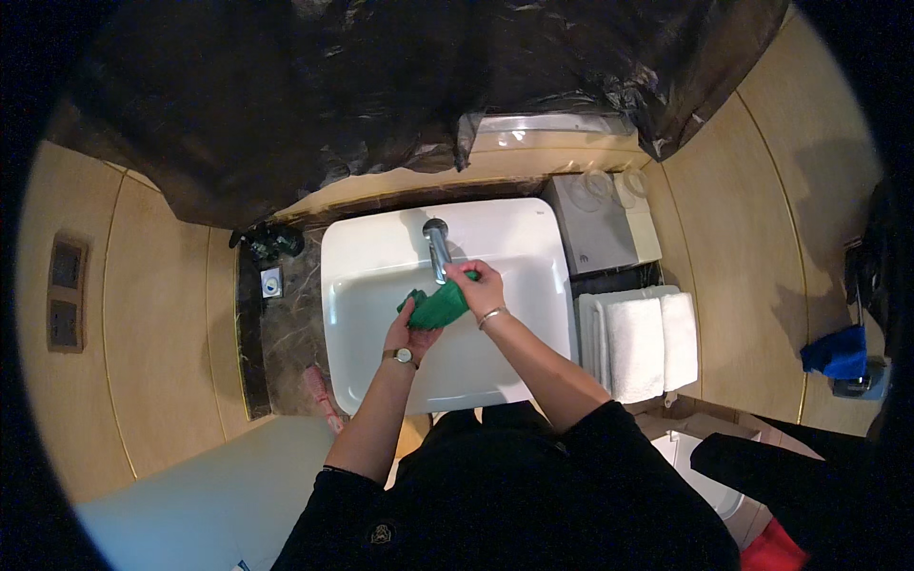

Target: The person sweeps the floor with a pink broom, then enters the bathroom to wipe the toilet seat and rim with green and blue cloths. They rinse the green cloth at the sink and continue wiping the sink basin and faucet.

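A green cloth (441, 307) is stretched between my two hands above the basin of a white ceramic sink (500, 221). Its lower left part rests in my left hand (418, 334), fingers curled against it. My right hand (480, 287) pinches the upper right end, close to the spout of the chrome faucet (438, 251). I cannot tell whether water is running. A watch is on my left wrist and a bracelet on my right.
White folded towels (632, 348) lie right of the sink, below a grey box (596, 225) with clear glasses on it. A pink brush (319, 391) and small dark bottles (270, 241) stand left. Black plastic sheeting (300, 93) hangs over the wall; a blue cloth (835, 352) is far right.
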A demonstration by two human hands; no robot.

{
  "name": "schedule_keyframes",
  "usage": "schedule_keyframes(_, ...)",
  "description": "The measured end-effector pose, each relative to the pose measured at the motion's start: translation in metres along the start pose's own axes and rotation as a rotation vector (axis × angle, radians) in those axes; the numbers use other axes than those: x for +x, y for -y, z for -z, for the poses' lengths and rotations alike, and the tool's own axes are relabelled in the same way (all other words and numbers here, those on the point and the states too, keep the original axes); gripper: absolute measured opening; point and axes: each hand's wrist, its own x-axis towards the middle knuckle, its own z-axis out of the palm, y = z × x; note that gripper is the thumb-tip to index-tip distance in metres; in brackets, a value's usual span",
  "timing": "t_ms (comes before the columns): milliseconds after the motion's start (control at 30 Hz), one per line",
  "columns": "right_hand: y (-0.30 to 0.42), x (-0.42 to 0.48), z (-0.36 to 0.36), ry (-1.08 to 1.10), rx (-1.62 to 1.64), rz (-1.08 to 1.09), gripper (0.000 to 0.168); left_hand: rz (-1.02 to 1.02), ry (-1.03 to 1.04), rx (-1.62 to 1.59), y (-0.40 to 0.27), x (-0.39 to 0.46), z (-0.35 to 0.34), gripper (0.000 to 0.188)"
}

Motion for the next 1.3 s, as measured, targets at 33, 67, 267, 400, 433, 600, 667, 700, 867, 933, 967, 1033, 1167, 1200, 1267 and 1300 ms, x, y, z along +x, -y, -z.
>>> schedule_keyframes(33,-0.008,-0.002,0.004,-0.022,-0.077,0.042,0.021,0.02,0.011,0.02,-0.001,-0.004,0.003,0.026)
schedule_keyframes(67,-0.016,-0.004,0.01,-0.039,-0.137,0.007,0.022,0.018,-0.022,0.021,0.0,-0.006,0.004,0.026)
schedule_keyframes(267,-0.054,-0.038,0.035,0.063,0.465,-0.388,0.027,-0.004,-0.154,0.051,0.002,-0.01,0.027,0.026)
schedule_keyframes(400,-0.078,-0.069,0.027,0.152,0.554,-0.697,0.042,0.067,-0.001,-0.001,0.009,-0.01,0.036,0.026)
schedule_keyframes(433,-0.071,-0.076,0.019,0.132,0.543,-0.808,0.044,0.086,0.062,0.0,0.011,-0.01,0.042,0.027)
schedule_keyframes(600,-0.141,-0.053,0.002,0.603,1.305,-0.725,0.052,0.181,0.197,0.037,0.03,-0.022,0.04,0.043)
schedule_keyframes(667,-0.086,-0.061,-0.017,0.489,1.131,-0.714,0.046,0.106,0.074,0.165,0.034,-0.05,0.011,0.046)
schedule_keyframes(700,-0.059,-0.059,-0.023,0.435,1.043,-0.698,0.044,0.068,0.022,0.233,0.034,-0.062,-0.002,0.047)
schedule_keyframes(867,-0.047,-0.033,-0.027,0.409,0.188,-0.437,0.039,0.155,0.014,0.89,0.025,-0.071,-0.004,0.046)
schedule_keyframes(933,-0.061,-0.024,-0.032,0.359,-0.154,-0.19,0.033,0.16,0.053,1.156,0.018,-0.062,-0.001,0.052)
schedule_keyframes(967,-0.07,-0.021,-0.034,0.33,-0.323,-0.065,0.03,0.062,0.073,1.407,0.017,-0.058,0.001,0.052)
schedule_keyframes(1033,-0.064,-0.029,-0.046,0.279,-0.569,0.105,0.03,-0.157,0.093,1.89,0.012,-0.047,0.013,0.05)
schedule_keyframes(1167,-0.046,-0.037,-0.061,0.271,-0.868,0.051,0.031,-0.631,-0.105,2.082,0.019,-0.039,0.036,0.042)
schedule_keyframes(1200,-0.043,-0.037,-0.06,0.271,-0.858,0.054,0.031,-0.634,-0.097,2.066,0.018,-0.041,0.035,0.041)
schedule_keyframes(1267,-0.037,-0.036,-0.055,0.276,-0.84,0.061,0.032,-0.434,-0.062,1.777,0.011,-0.046,0.033,0.039)
schedule_keyframes(1300,-0.037,-0.032,-0.048,0.301,-0.688,0.07,0.032,-0.239,-0.026,1.501,0.006,-0.053,0.022,0.038)
